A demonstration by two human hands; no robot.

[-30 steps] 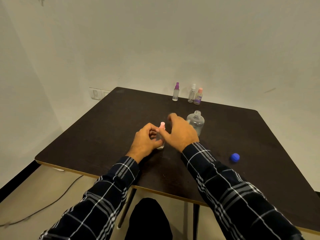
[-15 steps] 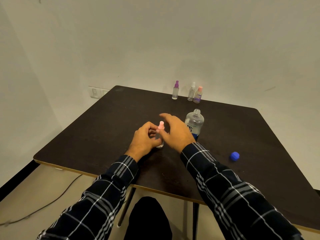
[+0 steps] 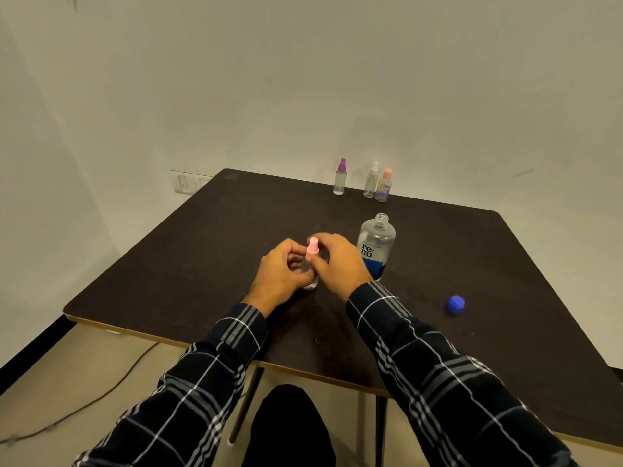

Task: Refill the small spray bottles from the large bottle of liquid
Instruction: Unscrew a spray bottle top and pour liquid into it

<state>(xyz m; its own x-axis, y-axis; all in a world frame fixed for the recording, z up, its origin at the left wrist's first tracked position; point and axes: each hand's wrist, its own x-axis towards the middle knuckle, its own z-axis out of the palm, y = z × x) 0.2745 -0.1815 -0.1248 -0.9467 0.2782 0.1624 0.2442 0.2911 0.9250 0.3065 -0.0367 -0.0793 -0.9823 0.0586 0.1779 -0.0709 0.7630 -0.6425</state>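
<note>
A small clear spray bottle with a pink top [image 3: 312, 248] stands on the dark table [image 3: 202, 251]. My left hand [image 3: 281, 273] is wrapped around its body. My right hand [image 3: 338, 264] has its fingers pinched on the pink top. Just right of my hands stands the large clear bottle [image 3: 376, 246], uncapped, with a blue label at its base. Its blue cap [image 3: 454, 304] lies on the table farther right. Three more small bottles stand at the far edge: a purple-topped bottle [image 3: 339, 177], a white-topped bottle [image 3: 371, 181] and a pink-capped bottle [image 3: 384, 186].
The table's near edge runs just below my wrists. A white wall closes in behind the far edge, with a wall socket [image 3: 183, 182] at the left. A cable [image 3: 111, 387] trails on the floor at the lower left.
My right hand, which was spread open beside the pink top, has closed its fingers onto it. The left hand keeps its hold on the bottle.
</note>
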